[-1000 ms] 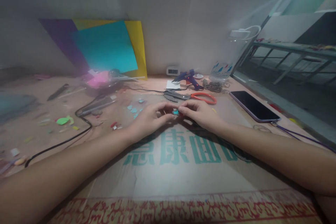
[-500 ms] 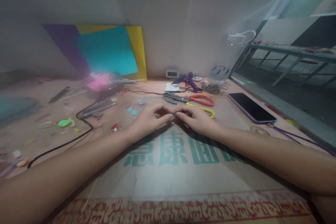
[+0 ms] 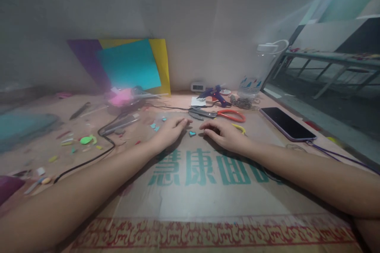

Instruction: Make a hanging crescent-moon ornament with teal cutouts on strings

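A small blue heart-shaped piece [image 3: 192, 134] lies on the printed sheet between my hands, touched by neither. To its left, my left hand [image 3: 172, 131] rests low with fingers stretched forward and the thumb alongside; nothing shows in it. My right hand [image 3: 223, 134] is on the other side, its thumb and fingers apart around nothing. Beyond my left hand are several small light-blue pieces [image 3: 154, 127]. Red-handled scissors [image 3: 230, 116] lie behind my right hand, and a yellow handle [image 3: 239, 128] is partly hidden by that hand.
A purple glue gun [image 3: 216, 95] and a small digital clock [image 3: 198, 86] stand at the back. A phone [image 3: 287, 124] and a clear bottle [image 3: 252, 75] are on the right. A black cable [image 3: 86, 162] and scattered scraps lie left. Coloured sheets [image 3: 129, 65] lean on the wall.
My hands have parted from where their fingertips met. The blue heart-shaped piece now shows on the sheet between them. The view has shifted slightly.
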{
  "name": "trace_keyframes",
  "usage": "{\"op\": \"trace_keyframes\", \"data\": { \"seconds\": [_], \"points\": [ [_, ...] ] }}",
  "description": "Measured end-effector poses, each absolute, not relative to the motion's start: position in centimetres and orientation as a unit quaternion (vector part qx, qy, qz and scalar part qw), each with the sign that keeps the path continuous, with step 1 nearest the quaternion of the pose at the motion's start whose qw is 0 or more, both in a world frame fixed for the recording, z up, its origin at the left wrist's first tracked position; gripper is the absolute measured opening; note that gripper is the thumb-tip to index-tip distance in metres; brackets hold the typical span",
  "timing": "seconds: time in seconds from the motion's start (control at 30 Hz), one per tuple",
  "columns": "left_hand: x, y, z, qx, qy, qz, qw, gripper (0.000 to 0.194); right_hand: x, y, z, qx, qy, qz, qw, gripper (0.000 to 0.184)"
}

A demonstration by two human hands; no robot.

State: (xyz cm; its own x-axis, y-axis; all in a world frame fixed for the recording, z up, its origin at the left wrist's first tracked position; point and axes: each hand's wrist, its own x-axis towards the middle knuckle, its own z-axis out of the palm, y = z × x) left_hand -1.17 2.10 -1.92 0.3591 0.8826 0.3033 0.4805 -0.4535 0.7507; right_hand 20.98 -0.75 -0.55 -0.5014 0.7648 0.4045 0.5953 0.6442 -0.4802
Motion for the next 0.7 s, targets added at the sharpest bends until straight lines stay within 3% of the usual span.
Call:
{"op": "trace_keyframes", "data": {
  "seconds": [0.2, 0.4, 0.57, 0.7],
  "points": [
    [-1.7, 2.8, -1.7, 0.741, 0.457, 0.352, 0.344, 0.033, 21.2, -0.5, -0.6, -0.392, -0.861, 0.115, 0.303, 0.02],
    [-4.5, 2.3, 3.7, 0.865, 0.437, 0.171, 0.179, 0.025, 21.3, -0.6, -0.7, -0.376, -0.872, 0.109, 0.295, 0.022],
    [-7.3, 2.7, 6.8, 0.857, 0.476, 0.193, 0.045, 0.024, 21.4, -0.7, -0.6, -0.359, -0.883, 0.107, 0.284, 0.02],
    [-7.9, 3.2, 6.9, 0.842, 0.504, 0.185, 0.058, 0.021, 21.4, -1.0, -0.2, -0.325, -0.901, 0.103, 0.267, 0.019]
  ]
}}
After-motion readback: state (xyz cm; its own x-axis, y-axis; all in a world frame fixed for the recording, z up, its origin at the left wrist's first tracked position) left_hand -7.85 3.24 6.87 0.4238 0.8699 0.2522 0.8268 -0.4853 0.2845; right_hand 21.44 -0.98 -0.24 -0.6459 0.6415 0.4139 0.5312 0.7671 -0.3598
